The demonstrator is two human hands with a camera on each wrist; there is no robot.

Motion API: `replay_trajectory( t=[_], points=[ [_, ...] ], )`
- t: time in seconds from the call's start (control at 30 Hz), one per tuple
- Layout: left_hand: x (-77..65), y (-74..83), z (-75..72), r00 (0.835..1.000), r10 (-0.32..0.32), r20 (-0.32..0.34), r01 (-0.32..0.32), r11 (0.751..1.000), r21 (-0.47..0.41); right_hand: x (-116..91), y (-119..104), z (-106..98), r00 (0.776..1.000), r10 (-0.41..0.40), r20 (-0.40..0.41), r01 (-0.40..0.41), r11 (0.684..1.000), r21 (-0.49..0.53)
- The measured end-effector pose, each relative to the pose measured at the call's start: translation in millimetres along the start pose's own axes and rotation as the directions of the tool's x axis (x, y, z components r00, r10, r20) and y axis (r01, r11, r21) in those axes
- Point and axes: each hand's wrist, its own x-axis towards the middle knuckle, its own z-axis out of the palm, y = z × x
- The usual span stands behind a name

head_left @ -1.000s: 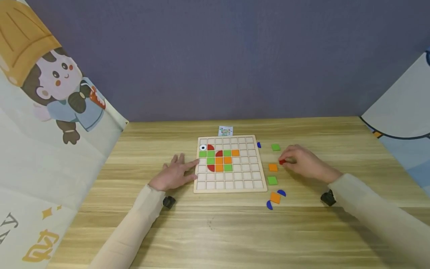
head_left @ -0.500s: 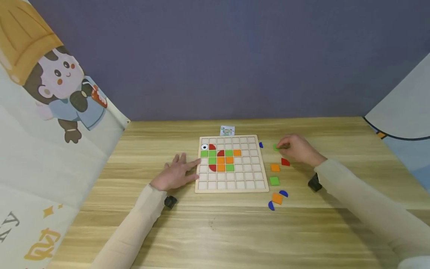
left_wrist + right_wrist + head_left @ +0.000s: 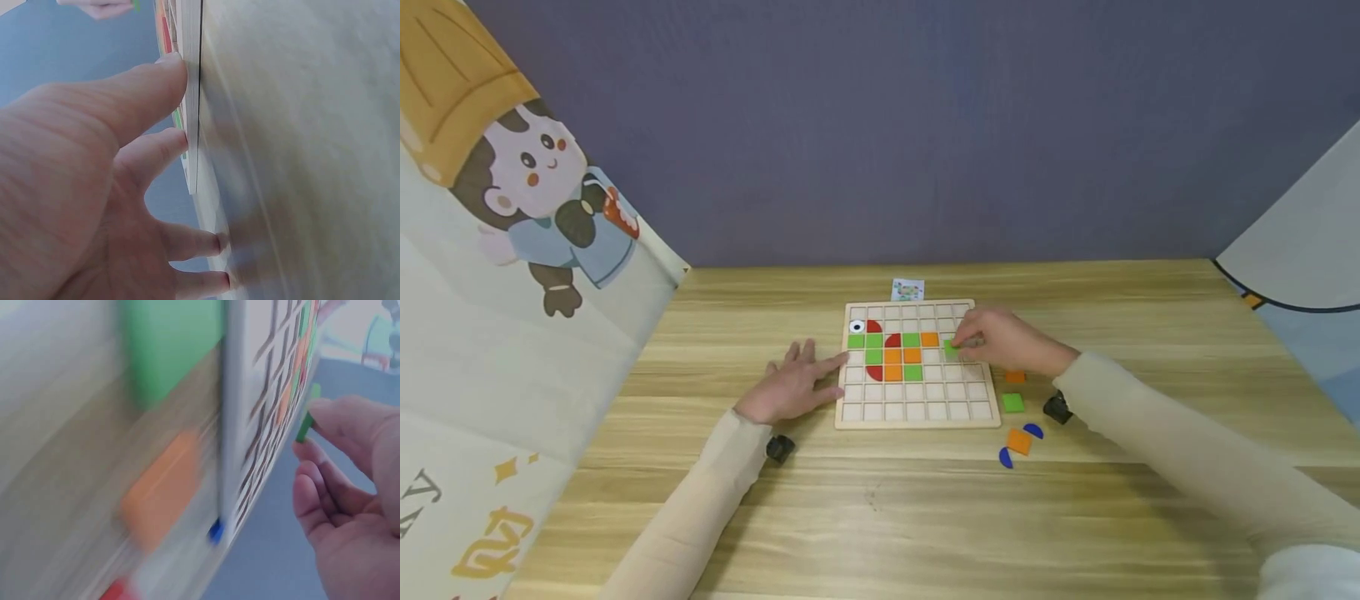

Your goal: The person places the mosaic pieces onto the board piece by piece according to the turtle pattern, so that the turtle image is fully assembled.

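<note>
My right hand pinches a green square tile between thumb and forefinger, over the right part of the wooden grid board. The left hand lies with fingers spread, its thumb and forefinger touching the board's left edge. A mosaic fills part of the grid: a round eye tile, red rounded tiles, green squares and orange squares. The held tile is apart from these, to the right of the top orange square.
Right of the board lie a green square, orange squares and blue half-rounds. A red piece and another blue piece show in the right wrist view. A picture card lies behind the board.
My right hand has put the red piece down on the table, picked up the far green square and carried it left over the board. The left hand stays put.
</note>
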Motion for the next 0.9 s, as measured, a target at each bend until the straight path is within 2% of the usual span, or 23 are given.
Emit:
replay_trajectory(
  t=[0.13,0.4,0.7,0.9],
  points=[
    [0.2,0.6,-0.3,1.0,-0.004,0.008,0.004,1.0,-0.006,17.5,-13.2,10.3,0.996,-0.058,0.06,0.06,0.998,-0.017],
    [0.1,-0.6,-0.6,1.0,0.0,0.004,0.0,1.0,0.001,29.9,-21.2,19.3,0.997,0.009,0.075,-0.005,0.998,-0.055],
    [-6.7,-0.7,-1.7,1.0,0.0,0.014,0.0,1.0,-0.01,14.5,-30.7,21.9,0.993,0.02,0.114,-0.012,0.997,-0.071],
    [-8.3,-3.6,-0.1,1.0,0.007,0.018,-0.007,1.0,-0.017,-11.0,-17.0,16.8,0.998,-0.018,0.066,0.023,0.996,-0.083]
  ],
)
